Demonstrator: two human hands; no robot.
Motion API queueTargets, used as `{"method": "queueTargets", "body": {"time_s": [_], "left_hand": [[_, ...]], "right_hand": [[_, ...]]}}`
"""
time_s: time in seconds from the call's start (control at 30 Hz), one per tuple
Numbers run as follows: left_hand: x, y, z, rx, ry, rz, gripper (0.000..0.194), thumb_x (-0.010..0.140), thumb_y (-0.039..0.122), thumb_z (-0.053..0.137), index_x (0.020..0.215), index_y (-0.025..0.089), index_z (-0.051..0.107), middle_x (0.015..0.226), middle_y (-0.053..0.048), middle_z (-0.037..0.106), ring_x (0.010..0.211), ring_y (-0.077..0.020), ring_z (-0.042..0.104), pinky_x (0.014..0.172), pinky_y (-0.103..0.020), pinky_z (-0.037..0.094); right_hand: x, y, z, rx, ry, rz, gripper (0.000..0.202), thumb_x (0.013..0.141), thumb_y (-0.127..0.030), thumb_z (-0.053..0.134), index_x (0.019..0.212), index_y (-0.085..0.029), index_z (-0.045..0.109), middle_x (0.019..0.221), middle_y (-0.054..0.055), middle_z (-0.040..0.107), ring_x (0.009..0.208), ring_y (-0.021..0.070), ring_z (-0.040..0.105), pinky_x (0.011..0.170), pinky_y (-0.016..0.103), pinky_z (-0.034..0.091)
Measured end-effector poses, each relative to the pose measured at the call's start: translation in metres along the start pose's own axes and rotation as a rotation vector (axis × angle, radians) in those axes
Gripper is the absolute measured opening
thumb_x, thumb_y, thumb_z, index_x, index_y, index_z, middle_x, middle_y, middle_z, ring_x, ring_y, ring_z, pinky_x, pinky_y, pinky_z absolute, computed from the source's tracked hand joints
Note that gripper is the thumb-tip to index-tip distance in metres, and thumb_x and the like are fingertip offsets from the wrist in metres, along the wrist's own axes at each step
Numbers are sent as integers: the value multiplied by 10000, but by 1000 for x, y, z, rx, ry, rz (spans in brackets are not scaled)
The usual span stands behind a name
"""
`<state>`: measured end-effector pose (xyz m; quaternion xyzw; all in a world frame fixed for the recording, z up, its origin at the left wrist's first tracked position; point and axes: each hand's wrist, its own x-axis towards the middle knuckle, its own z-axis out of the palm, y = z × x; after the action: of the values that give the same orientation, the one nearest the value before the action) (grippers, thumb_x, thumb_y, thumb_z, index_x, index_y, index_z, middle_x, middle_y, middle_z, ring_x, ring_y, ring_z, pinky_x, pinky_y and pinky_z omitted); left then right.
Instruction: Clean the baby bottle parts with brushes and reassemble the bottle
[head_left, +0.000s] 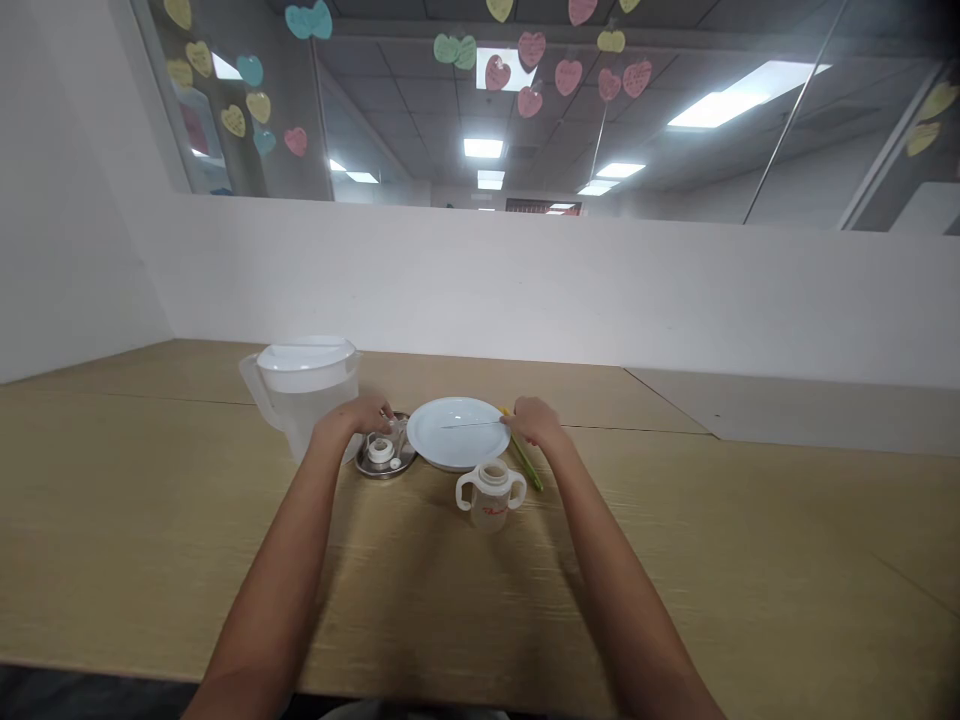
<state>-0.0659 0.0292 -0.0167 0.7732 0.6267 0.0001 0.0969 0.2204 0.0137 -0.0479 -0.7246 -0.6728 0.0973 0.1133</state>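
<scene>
My right hand (531, 418) is at the right rim of a white bowl (431, 447), its fingers closed on one end of a thin, pale rod (474, 425) that reaches over the bowl. My left hand (365, 413) hovers at a small round metal tray (377, 473), fingers bent together at a clear part whose shape I cannot make out. On that tray lie a white ring-shaped lid (381, 451) and a tiny white piece (395, 463). In front of the bowl stands an uncapped, two-handled baby bottle (491, 505) with red print.
A lidded, translucent pitcher (309, 375) stands behind my left wrist. Beside the bowl, partly under my right hand, lies a green and yellow stick-like tool (527, 463). A white wall (465, 285) with a window above closes off the back of the wooden table (712, 580).
</scene>
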Motion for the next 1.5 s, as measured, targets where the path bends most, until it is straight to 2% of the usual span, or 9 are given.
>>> {"method": "queueTargets", "body": {"time_s": [0.13, 0.23, 0.37, 0.47, 0.6, 0.9, 1.13, 1.5], "left_hand": [[4, -5, 3, 29, 41, -8, 381, 670, 228, 568, 1041, 158, 627, 1073, -103, 649, 922, -210, 609, 715, -228, 453], [12, -7, 12, 50, 80, -2, 364, 689, 177, 540, 1041, 160, 630, 1062, -111, 652, 919, -212, 608, 729, -243, 450], [26, -3, 29, 82, 143, 15, 296, 709, 159, 532, 972, 148, 667, 1016, -135, 662, 887, -214, 620, 730, -252, 449], [35, 4, 41, 131, 217, 16, 251, 755, 187, 500, 907, 123, 690, 966, -173, 660, 876, -244, 617, 732, -295, 450], [43, 11, 53, 206, 334, 45, 267, 796, 194, 460, 909, 147, 697, 1022, -170, 626, 993, -264, 556, 831, -341, 408], [55, -5, 72, 270, 393, 63, 221, 766, 229, 531, 922, 219, 687, 992, -114, 619, 986, -249, 523, 823, -327, 381], [58, -9, 71, 236, 400, 62, 150, 745, 209, 552, 840, 178, 664, 931, -109, 626, 963, -236, 536, 814, -308, 382], [44, -12, 45, 102, 328, 6, 156, 727, 217, 561, 862, 156, 610, 955, -102, 630, 848, -196, 589, 667, -242, 419]], "right_hand": [[5, 0, 14, -50, 69, 14, 317, 816, -294, 491, 1009, -84, 628, 1066, 226, 610, 992, 288, 587, 749, 319, 445], [8, 4, 19, -60, 78, 16, 264, 807, -192, 470, 978, -93, 645, 1028, 212, 629, 959, 269, 603, 726, 298, 442], [12, 6, 21, -56, 104, 4, 244, 784, -147, 477, 943, -110, 659, 1007, 185, 643, 932, 250, 610, 696, 272, 434], [13, 8, 17, -40, 137, 2, 225, 777, -173, 495, 914, -130, 668, 969, 157, 658, 900, 226, 615, 673, 251, 423], [11, 11, 6, -11, 213, -9, 235, 804, -224, 463, 888, -152, 670, 918, 115, 672, 856, 193, 615, 651, 233, 405], [4, 13, -14, 37, 334, -36, 236, 807, -227, 454, 882, -161, 668, 902, 86, 673, 806, 161, 600, 619, 219, 369], [-1, 12, -20, 63, 385, -48, 228, 802, -225, 452, 842, -166, 669, 844, 81, 676, 764, 166, 597, 588, 226, 360], [-15, 6, -35, 122, 449, -87, 205, 786, -238, 469, 794, -168, 662, 788, 64, 675, 701, 151, 581, 569, 224, 343]]}}
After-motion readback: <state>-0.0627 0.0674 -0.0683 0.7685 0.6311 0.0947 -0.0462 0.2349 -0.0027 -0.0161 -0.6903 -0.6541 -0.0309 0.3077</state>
